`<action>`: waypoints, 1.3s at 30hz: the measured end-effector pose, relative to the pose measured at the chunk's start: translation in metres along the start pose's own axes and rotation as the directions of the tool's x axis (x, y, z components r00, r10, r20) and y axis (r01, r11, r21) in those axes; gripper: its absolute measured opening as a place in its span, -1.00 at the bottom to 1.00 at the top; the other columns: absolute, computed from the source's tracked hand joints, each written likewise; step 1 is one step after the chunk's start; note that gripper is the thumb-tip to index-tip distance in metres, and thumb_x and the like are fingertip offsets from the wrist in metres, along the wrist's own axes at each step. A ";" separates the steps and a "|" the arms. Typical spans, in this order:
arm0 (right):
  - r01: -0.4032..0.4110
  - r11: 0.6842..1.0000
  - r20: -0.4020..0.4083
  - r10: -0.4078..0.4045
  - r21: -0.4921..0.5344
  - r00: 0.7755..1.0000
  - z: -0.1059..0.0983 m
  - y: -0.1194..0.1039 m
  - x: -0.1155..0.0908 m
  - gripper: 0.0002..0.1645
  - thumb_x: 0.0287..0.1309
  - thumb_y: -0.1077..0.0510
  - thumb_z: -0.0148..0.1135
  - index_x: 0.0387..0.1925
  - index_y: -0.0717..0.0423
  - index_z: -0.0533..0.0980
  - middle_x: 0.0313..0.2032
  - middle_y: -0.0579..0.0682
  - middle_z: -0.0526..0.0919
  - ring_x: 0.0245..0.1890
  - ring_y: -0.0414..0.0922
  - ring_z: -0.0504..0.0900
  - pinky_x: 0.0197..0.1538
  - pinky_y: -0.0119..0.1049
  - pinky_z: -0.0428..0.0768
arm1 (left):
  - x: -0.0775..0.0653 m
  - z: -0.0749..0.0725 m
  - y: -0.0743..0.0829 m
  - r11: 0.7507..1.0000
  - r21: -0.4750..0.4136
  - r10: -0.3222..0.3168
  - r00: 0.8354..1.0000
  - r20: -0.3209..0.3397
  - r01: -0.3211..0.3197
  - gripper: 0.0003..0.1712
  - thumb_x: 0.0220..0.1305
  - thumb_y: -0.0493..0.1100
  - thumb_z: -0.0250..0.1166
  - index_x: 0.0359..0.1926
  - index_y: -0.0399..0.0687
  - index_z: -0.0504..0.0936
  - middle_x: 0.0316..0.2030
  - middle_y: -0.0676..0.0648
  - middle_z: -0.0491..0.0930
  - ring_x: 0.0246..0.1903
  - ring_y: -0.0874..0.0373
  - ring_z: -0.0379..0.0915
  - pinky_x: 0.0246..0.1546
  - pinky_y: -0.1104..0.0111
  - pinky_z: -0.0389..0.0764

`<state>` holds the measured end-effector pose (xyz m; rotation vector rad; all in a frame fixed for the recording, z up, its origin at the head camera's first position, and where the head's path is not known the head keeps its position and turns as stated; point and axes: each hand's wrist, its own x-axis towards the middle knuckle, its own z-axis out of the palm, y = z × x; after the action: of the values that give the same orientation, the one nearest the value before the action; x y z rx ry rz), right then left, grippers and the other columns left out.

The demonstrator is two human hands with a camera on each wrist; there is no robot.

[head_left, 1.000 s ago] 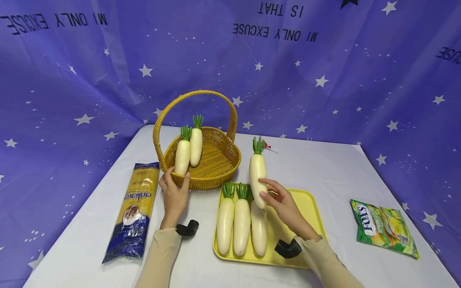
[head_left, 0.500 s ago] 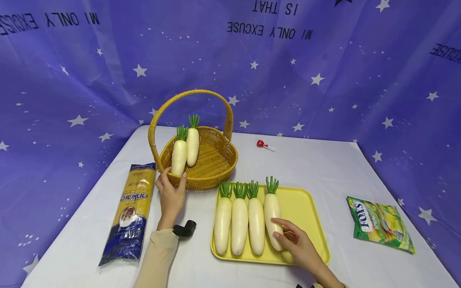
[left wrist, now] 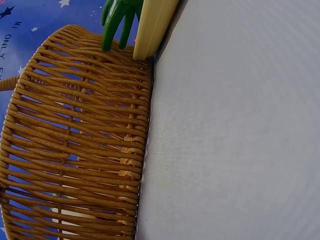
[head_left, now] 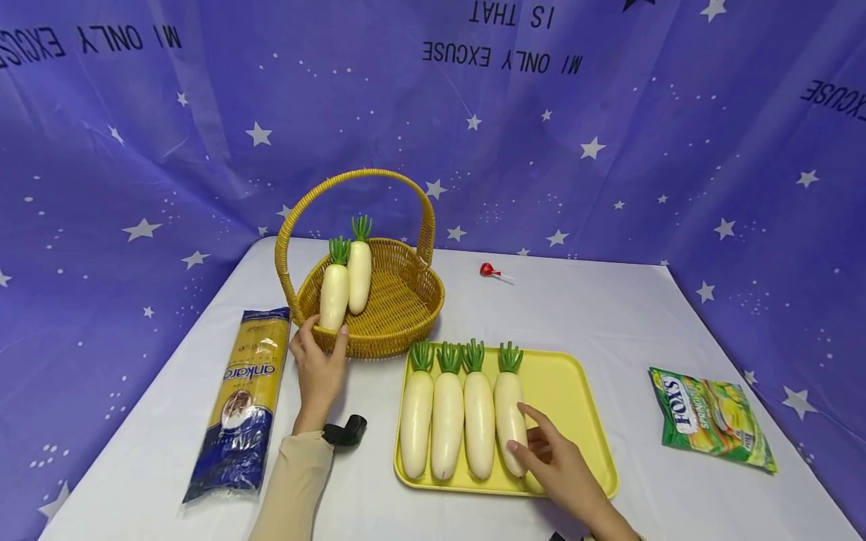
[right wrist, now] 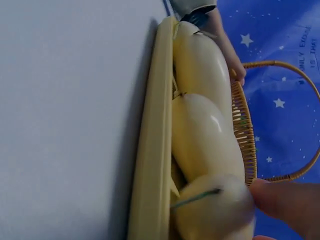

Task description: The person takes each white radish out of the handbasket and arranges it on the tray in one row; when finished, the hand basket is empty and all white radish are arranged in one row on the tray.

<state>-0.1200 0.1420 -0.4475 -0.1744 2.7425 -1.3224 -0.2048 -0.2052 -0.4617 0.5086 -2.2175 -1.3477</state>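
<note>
In the head view, a brown wicker basket (head_left: 399,342) with an arched handle holds two white radishes (head_left: 334,297) with green tops. My left hand (head_left: 319,376) grips the basket's near rim at its left front. Four radishes lie side by side on a yellow tray (head_left: 568,391), tops pointing away from me. My right hand (head_left: 558,462) holds the rightmost radish (head_left: 510,398) near its lower end, thumb and index finger at its side. Seen from the right wrist, a thumb (right wrist: 285,200) touches the nearest radish (right wrist: 215,212). The left wrist view shows the basket's woven wall (left wrist: 75,135).
A blue and gold pasta packet (head_left: 240,406) lies left of the basket. A green Fox's candy bag (head_left: 713,421) rests on the right of the white tablecloth (head_left: 561,308). Behind the tray lies a red lollipop (head_left: 489,270). A purple starry backdrop (head_left: 433,135) surrounds the table.
My right hand has lowered a radish from above the tray to the right of the other three, then settled it slightly toward me. My left hand keeps its place on the basket rim.
</note>
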 end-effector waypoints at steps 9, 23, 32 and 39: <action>0.129 0.977 -0.084 -0.145 -0.170 0.986 0.000 0.002 0.005 -0.38 0.12 -0.18 0.12 0.16 0.01 0.37 0.18 0.05 0.35 0.14 0.00 0.41 -0.03 -0.13 0.51 | 0.002 -0.002 0.001 1.000 0.003 0.004 1.000 -0.001 -0.004 -0.31 0.18 0.23 0.09 0.25 0.15 0.10 0.24 -0.35 -0.02 0.17 -0.35 0.09 0.13 -0.11 0.15; 0.352 0.935 -0.220 -0.351 -0.039 0.910 0.005 -0.027 0.035 -0.64 0.11 0.11 0.20 -0.01 -0.01 0.47 0.03 -0.02 0.48 0.07 -0.13 0.43 0.00 -0.09 0.48 | 0.002 -0.003 0.000 1.000 0.004 -0.011 1.000 0.017 0.011 -0.30 0.17 0.25 0.08 0.25 0.17 0.09 0.25 -0.34 -0.04 0.17 -0.34 0.10 0.14 -0.11 0.16; 0.349 0.899 -0.206 -0.301 0.265 0.931 0.024 -0.089 0.067 -0.70 0.17 0.21 0.13 -0.04 0.18 0.46 -0.02 0.14 0.51 0.05 0.04 0.47 0.21 -0.06 0.33 | 0.001 -0.001 0.001 1.000 -0.006 -0.007 1.000 0.002 0.007 -0.31 0.17 0.22 0.11 0.24 0.14 0.11 0.24 -0.35 -0.02 0.17 -0.33 0.10 0.15 -0.09 0.16; 0.447 0.835 -0.288 -0.363 0.321 0.886 0.053 -0.099 0.121 -0.68 0.19 0.02 0.10 -0.05 0.03 0.46 -0.05 0.02 0.54 0.05 -0.15 0.48 0.25 -0.23 0.30 | 0.001 0.000 -0.001 1.000 -0.013 -0.002 1.000 0.007 0.002 -0.31 0.17 0.22 0.10 0.25 0.14 0.11 0.25 -0.33 -0.03 0.18 -0.32 0.09 0.14 -0.10 0.15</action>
<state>-0.2269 0.0223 -0.4072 -0.6533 2.6308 -2.0712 -0.2054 -0.2057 -0.4624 0.5023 -2.2126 -1.3663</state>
